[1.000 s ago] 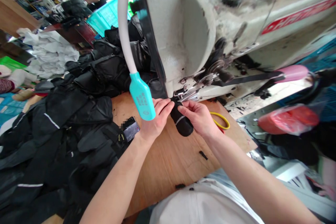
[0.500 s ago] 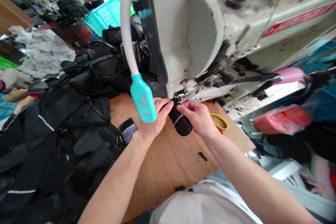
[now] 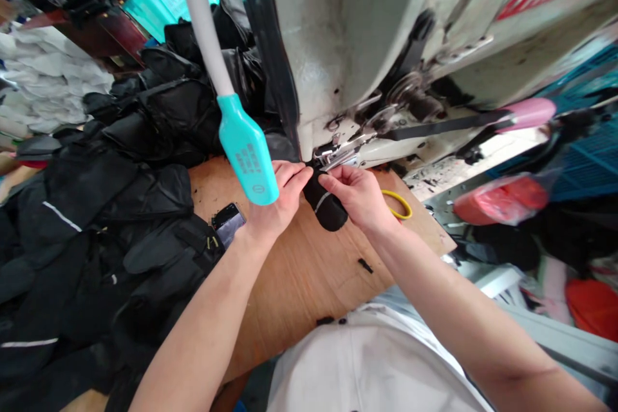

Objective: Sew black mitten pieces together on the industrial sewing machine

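Note:
A small black fabric piece [image 3: 330, 209] with a thin grey stripe lies at the needle area of the sewing machine [image 3: 338, 32]. My right hand [image 3: 356, 196] pinches its right edge between thumb and fingers. On the other side, my left hand [image 3: 282, 196] has its fingers pressed together, their tips on the fabric's upper left edge beside the presser foot. The turquoise lamp head [image 3: 248, 151] partly covers my left hand. Where the fabric meets the needle is too small to make out.
Black bags and fabric [image 3: 159, 206] are heaped on the left. A phone [image 3: 228, 224] lies on the wooden table [image 3: 309, 290], and yellow-handled scissors [image 3: 403, 205] rest right of my hands. Part of a person shows at the upper left.
The view has moved closer to the machine and shifted, so most things sit higher and further left. Both hands keep their places on the black fabric.

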Available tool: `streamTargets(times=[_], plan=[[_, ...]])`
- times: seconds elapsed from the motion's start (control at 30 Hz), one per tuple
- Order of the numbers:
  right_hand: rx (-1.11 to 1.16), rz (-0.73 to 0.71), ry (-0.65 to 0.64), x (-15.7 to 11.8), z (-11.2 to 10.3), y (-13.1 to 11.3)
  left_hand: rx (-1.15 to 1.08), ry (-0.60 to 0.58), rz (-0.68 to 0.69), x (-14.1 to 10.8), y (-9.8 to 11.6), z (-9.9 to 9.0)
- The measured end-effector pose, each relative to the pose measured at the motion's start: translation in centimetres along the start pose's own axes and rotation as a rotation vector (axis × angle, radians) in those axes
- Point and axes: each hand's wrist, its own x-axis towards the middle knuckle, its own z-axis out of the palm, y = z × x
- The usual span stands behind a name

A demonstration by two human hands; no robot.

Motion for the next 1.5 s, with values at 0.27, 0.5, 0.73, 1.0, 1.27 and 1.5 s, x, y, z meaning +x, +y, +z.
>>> streamTargets(times=[0.27, 0.5, 0.73, 1.0, 1.27, 1.5], plan=[[0.003, 0.084, -0.011, -0.2, 0.0, -0.5, 0.12, -0.138, 0.137, -1.5, -2.6, -1.7], [-0.079, 0.028, -0.028, -1.2, -0.1, -0.6, 0.152, -0.236, 0.272, -1.6, -2.2, -4.7], [-0.078, -0.013, -0.047, -1.7, 0.0, 0.1, 0.246, -0.369, 0.022, 0.4, 6.0, -4.5], [0.171, 0.017, -0.117, -2.4, 0.1, -0.3, 0.281, -0.322, -0.383, 1.8, 10.6, -2.2], [0.191, 0.042, -0.091, -0.8, -0.6, 0.0, 0.246, -0.301, -0.479, 2.0, 11.1, -1.2], [0.127, -0.017, -0.057, -1.8, -0.7, 1.6, 0.121, -0.142, -0.52, -0.3, 11.4, -1.0]])
